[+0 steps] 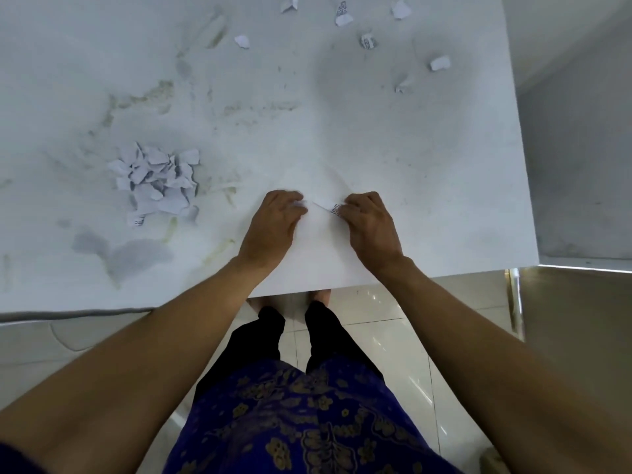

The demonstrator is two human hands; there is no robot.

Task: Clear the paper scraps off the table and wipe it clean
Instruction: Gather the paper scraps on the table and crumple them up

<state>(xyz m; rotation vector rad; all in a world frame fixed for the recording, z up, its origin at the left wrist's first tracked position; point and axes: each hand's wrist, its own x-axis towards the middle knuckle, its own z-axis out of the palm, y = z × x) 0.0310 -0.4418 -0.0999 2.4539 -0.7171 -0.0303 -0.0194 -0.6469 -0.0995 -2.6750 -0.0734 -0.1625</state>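
A white, stained table fills the upper view. Near its front edge my left hand and my right hand both pinch a small printed paper scrap stretched between their fingertips. A heap of torn paper scraps lies to the left of my hands, with one printed piece at its near side. Several loose scraps lie scattered at the far right of the table: one scrap, another, a third.
Yellowish and grey smears mark the table's left and middle. The table's right edge borders a grey wall. Glossy floor tiles and my legs show below the front edge.
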